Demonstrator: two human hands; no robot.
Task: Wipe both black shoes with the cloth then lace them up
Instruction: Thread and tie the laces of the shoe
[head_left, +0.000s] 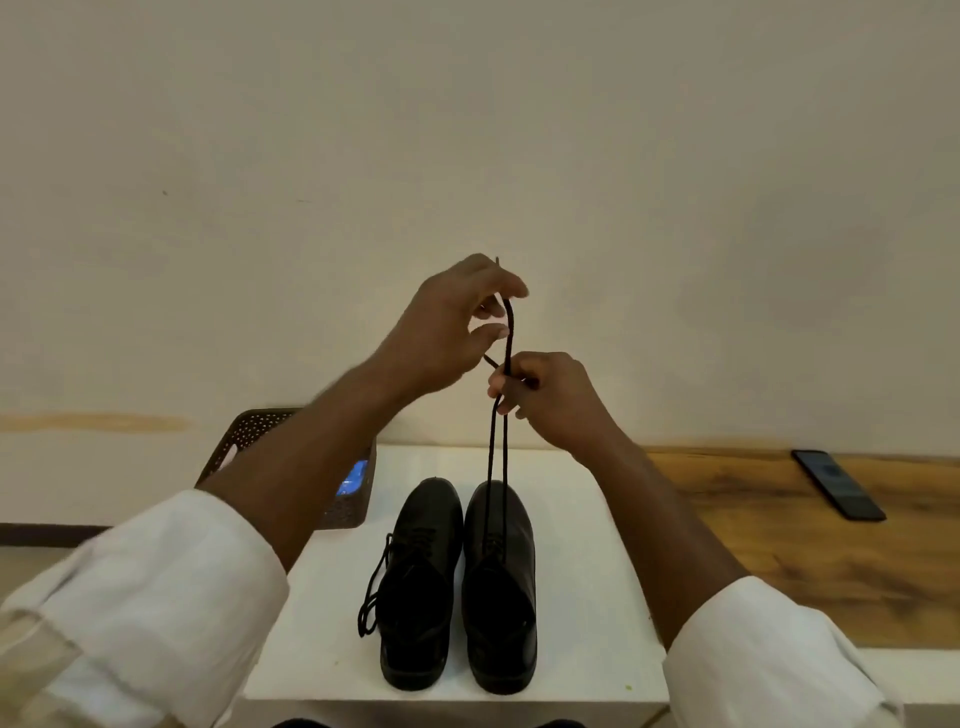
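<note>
Two black shoes stand side by side on a white table (582, 545), toes pointing away from me. The left shoe (421, 582) has its lace hanging loose down its left side. From the right shoe (501, 587) two strands of black lace (497, 457) rise straight up, pulled taut. My right hand (550, 400) grips both strands above the shoe. My left hand (452, 327), higher up, pinches one lace end between thumb and fingers. The cloth is not clearly visible.
A brown perforated basket (244, 436) sits at the table's back left, partly behind my left forearm, with something blue inside. A dark phone (837, 484) lies on the wooden surface (779, 545) to the right. A plain wall is behind.
</note>
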